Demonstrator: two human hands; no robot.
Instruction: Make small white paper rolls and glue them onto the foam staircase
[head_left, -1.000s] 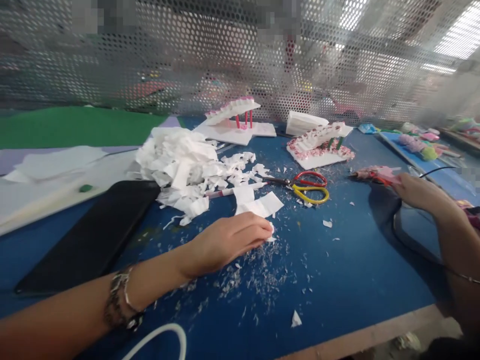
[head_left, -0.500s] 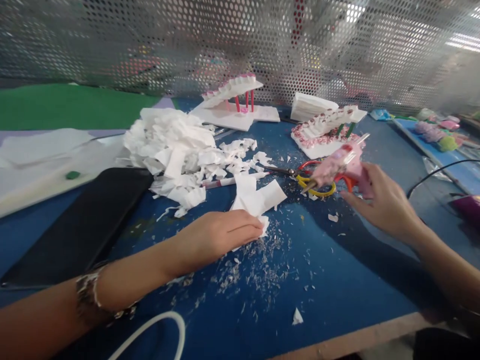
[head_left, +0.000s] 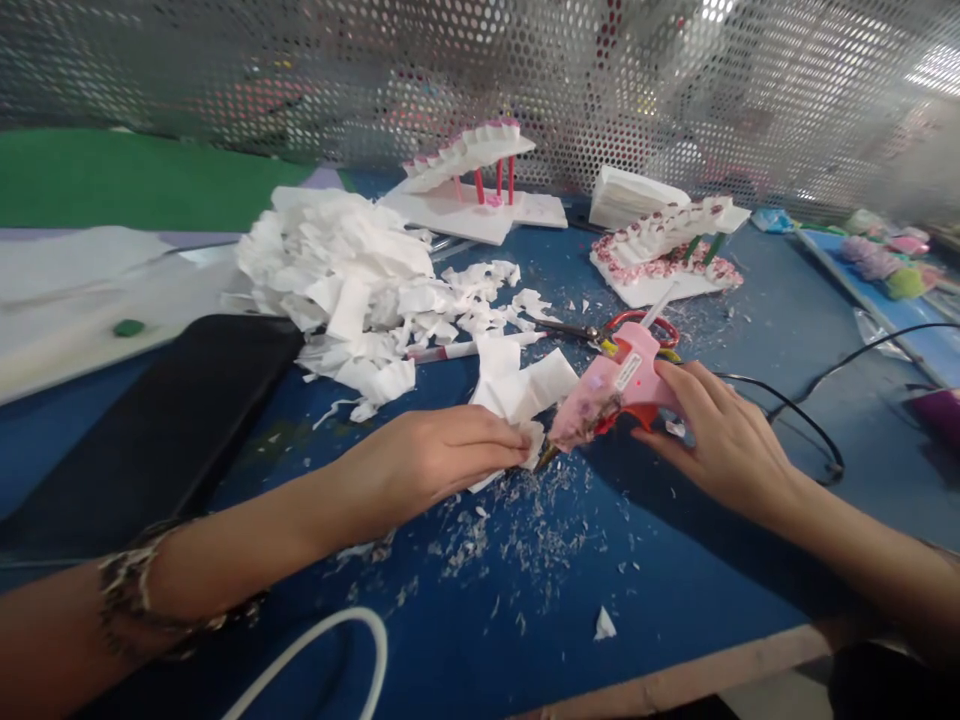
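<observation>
My left hand (head_left: 427, 455) rests on the blue table (head_left: 675, 560) with its fingers pinched on a small white paper piece (head_left: 531, 440). My right hand (head_left: 712, 440) grips a pink glue gun (head_left: 611, 390), whose nozzle points down and left and meets the paper piece at my left fingertips. A black cord (head_left: 795, 415) runs from the gun off to the right. Larger white paper pieces (head_left: 517, 385) lie just behind my left hand.
A heap of white paper scraps (head_left: 345, 275) lies left of centre beside a black flat case (head_left: 172, 420). Red-and-yellow scissors (head_left: 626, 325) and a pen (head_left: 450, 352) lie behind the gun. Two white stair models (head_left: 465, 165) (head_left: 660, 250) stand before a perforated metal screen. Small shreds litter the table.
My right hand picked the glue gun up from the right and brought it left and down to the paper piece. My left hand stayed pinched on the paper.
</observation>
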